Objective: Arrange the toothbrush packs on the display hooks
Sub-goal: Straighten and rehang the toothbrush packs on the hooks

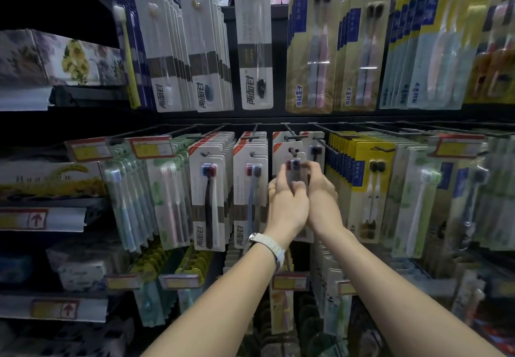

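1. Toothbrush pack [292,158] sits at the centre of the middle row of hooks, held between both hands; its lower half is hidden behind the hands and wrists, so only the white card top and the red and dark brush heads show.
2. Its long axis runs up and down, brush heads at the top, printed face toward the camera; whether its hanging hole is on the hook [289,133] cannot be made out.
3. Left hand [287,203] has its fingers curled round the pack's left edge, with the fingertips at the level of the brush heads; a ring shows on one finger and a pale watch [269,245] on the wrist.
4. Right hand [320,186] pinches the pack's right edge with curled fingers, touching the left hand at the heel.
5. Just left hang two full rows of matching white packs [211,195], upright, each with a dark or pale brush and red and blue heads.
6. Just right hang yellow-topped packs [370,189], then pale green ones, their print blurred.
7. Red and yellow price tags [150,146] clip to the hook ends; their figures are unreadable.
8. Upper row holds long white packs [256,39] and beige twin-brush packs [315,47], cut off at the frame top.
9. Far left shelves carry flower-printed boxes [55,58], dim and partly cut off.
10. Bottom row of packs is dark and mostly hidden by the forearms.
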Motion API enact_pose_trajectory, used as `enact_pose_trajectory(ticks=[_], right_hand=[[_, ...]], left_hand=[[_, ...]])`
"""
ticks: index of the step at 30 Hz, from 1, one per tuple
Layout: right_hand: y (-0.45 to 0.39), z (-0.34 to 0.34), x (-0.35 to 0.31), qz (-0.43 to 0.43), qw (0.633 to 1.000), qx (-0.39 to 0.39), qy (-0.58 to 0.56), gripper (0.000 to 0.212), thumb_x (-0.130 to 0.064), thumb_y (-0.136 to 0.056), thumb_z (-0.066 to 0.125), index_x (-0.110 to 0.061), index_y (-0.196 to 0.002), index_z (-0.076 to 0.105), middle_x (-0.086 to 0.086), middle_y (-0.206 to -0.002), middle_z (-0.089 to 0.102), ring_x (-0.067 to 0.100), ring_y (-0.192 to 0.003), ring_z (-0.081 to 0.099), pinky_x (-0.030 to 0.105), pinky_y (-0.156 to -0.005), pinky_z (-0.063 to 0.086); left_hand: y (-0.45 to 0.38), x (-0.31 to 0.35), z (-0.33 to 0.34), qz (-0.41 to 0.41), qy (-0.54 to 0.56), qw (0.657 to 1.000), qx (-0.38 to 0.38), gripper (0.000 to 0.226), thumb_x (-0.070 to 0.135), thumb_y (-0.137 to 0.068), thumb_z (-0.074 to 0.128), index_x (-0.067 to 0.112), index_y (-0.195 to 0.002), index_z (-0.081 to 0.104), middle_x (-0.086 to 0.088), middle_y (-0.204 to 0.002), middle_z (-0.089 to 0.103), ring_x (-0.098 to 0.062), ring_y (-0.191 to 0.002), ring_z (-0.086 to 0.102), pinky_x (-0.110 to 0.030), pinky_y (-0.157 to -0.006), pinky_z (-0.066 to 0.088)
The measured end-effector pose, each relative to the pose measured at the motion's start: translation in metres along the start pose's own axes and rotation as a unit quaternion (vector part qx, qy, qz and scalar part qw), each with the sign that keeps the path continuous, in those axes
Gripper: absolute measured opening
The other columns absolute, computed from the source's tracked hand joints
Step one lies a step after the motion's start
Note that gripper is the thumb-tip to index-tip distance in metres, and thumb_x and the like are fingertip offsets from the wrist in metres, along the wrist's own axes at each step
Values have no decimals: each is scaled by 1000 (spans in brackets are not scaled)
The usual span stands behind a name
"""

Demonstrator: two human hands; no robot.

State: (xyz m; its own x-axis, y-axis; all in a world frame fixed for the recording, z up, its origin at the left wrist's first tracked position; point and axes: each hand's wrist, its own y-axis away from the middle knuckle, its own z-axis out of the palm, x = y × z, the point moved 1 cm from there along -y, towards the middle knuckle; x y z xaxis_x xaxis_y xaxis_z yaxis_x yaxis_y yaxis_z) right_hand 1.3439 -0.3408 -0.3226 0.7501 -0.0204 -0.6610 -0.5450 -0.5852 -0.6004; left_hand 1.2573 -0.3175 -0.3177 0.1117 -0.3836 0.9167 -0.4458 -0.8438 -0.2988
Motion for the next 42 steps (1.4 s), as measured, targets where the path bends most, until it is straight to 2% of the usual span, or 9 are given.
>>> enact_pose_trajectory(ticks=[3,8,12,16,24,28,30,35,42], right_hand=[[-18,10,4,47,998,-33,-15,19,-34,-103,47,-42,-119,47,4,-119,67,11,-88,60,28,-72,48],[-38,29,17,-7,998,-34,-57,44,-20,-98,60,-24,-140,46,7,-124,64,20,-116,60,32,-97,48],[-63,47,28,74,973,-57,-212,18,-33,-102,51,-32,-117,61,4,-117,66,13,-104,65,25,-82,47],[-87,57,38,184,919,-46,-346,30,-36,-105,43,-19,-105,68,9,-103,71,16,-91,67,26,-72,47],[-108,64,50,67,978,-107,-165,83,-64,-72,39,-23,-144,49,13,-136,59,27,-128,54,45,-111,40],[-114,63,51,179,934,-125,-283,31,-45,-103,43,-23,-108,65,1,-102,70,16,-110,67,29,-98,47],[-111,61,51,167,938,-135,-272,29,-33,-107,41,-19,-116,64,3,-106,71,7,-97,69,22,-88,49],[-91,48,38,112,967,-119,-196,40,-25,-107,38,-1,-136,52,18,-131,62,35,-124,58,44,-100,49],[-51,9,11,74,989,-127,-8,30,-18,-100,54,-17,-130,57,8,-121,65,21,-106,59,23,-81,40]], left_hand=[[-13,0,16,-7,7,1000,19,54,33,-107,35,33,-159,21,2,-161,26,-18,-143,37,-29,-106,33],[-46,-2,25,-41,2,997,58,51,34,-107,35,28,-158,29,-2,-161,30,-24,-145,37,-37,-116,29],[-72,-6,34,-8,46,996,75,47,27,-107,37,19,-154,36,-8,-146,45,-27,-140,43,-31,-106,36],[-96,-9,44,-72,58,993,76,51,39,-107,36,29,-157,31,-3,-153,35,-24,-139,42,-34,-111,33],[-130,-19,54,-69,46,992,97,52,36,-106,38,25,-157,34,-12,-149,44,-29,-135,48,-35,-108,35],[-134,-19,53,-73,36,993,84,55,38,-106,36,25,-159,28,-11,-157,35,-27,-143,39,-32,-112,30],[-133,-18,52,-76,42,993,79,55,37,-107,35,26,-160,27,-11,-159,32,-27,-144,37,-33,-114,29],[-115,-8,46,-81,55,994,54,53,38,-107,34,26,-159,29,-9,-159,34,-28,-144,38,-36,-116,29],[-51,17,23,-78,32,996,30,48,31,-106,37,24,-153,39,-8,-154,46,-29,-140,44,-34,-113,33]])
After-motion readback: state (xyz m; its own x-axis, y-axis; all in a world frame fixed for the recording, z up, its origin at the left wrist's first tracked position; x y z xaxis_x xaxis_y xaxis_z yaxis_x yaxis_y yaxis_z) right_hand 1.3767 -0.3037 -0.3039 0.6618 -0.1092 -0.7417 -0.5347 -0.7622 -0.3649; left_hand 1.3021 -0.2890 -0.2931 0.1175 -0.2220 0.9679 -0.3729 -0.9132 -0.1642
